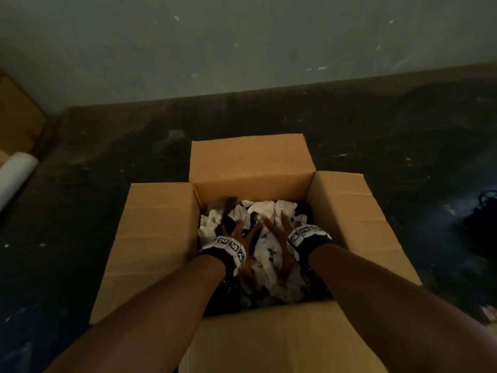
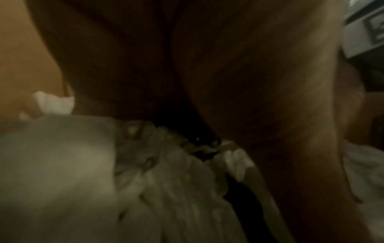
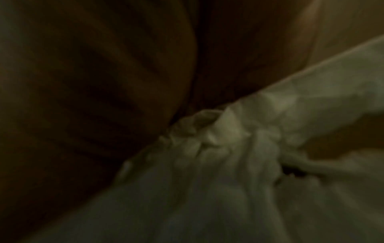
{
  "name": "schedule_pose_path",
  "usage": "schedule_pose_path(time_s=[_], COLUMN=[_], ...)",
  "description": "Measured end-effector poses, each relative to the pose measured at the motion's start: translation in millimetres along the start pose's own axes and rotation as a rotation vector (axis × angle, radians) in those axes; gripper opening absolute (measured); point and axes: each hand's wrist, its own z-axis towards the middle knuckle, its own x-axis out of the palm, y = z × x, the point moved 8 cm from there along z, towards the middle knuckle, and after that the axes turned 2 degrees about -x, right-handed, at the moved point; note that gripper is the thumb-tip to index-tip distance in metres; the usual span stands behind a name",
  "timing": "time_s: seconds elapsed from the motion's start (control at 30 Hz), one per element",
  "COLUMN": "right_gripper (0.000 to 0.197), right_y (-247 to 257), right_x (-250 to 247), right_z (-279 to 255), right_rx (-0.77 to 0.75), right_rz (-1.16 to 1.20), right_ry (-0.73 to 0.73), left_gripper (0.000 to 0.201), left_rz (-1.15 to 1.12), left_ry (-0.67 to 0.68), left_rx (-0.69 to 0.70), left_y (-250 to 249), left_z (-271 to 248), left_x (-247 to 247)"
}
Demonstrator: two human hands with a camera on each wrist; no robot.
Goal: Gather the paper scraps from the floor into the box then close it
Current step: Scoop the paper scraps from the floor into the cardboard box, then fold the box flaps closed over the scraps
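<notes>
An open cardboard box stands on the dark floor with all its flaps folded outward. Inside it lies a heap of crumpled white paper scraps mixed with a few dark pieces. Both of my hands are down in the box. My left hand lies with fingers spread on the left part of the heap. My right hand lies spread the same way beside it. The left wrist view shows my palm right above crumpled paper. In the dark right wrist view, paper lies against my palm.
A white roll and another cardboard box are at the far left. A dark tangled object lies on the floor to the right, with a small pale scrap near the right edge. A grey wall stands behind the box.
</notes>
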Motion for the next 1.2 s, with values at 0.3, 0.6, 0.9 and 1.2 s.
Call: schedule_pose_path(time_s=[0.3, 0.6, 0.9, 1.2], right_gripper=[0.127, 0.148, 0.128, 0.077], right_y=[-10.2, -13.7, -7.1, -101.6], right_x=[4.2, -34.1, -30.0, -52.2], right_z=[30.6, 4.1, -14.7, -94.0], right_rx=[-0.079, -0.219, -0.243, -0.046], right_rz=[0.069, 0.182, 0.292, 0.411], right_ry=[-0.025, -0.099, -0.158, -0.645], left_gripper=[0.164, 0.145, 0.097, 0.077], left_rz=[0.131, -0.134, -0.271, -0.397], left_ry=[0.026, 0.047, -0.058, -0.502], left_rx=[0.056, 0.067, 0.146, 0.073], left_y=[11.7, -11.4, -24.0, 51.7], left_z=[42.5, -51.2, -77.9, -184.0], left_x=[19.3, -114.5, -108.5, -145.7])
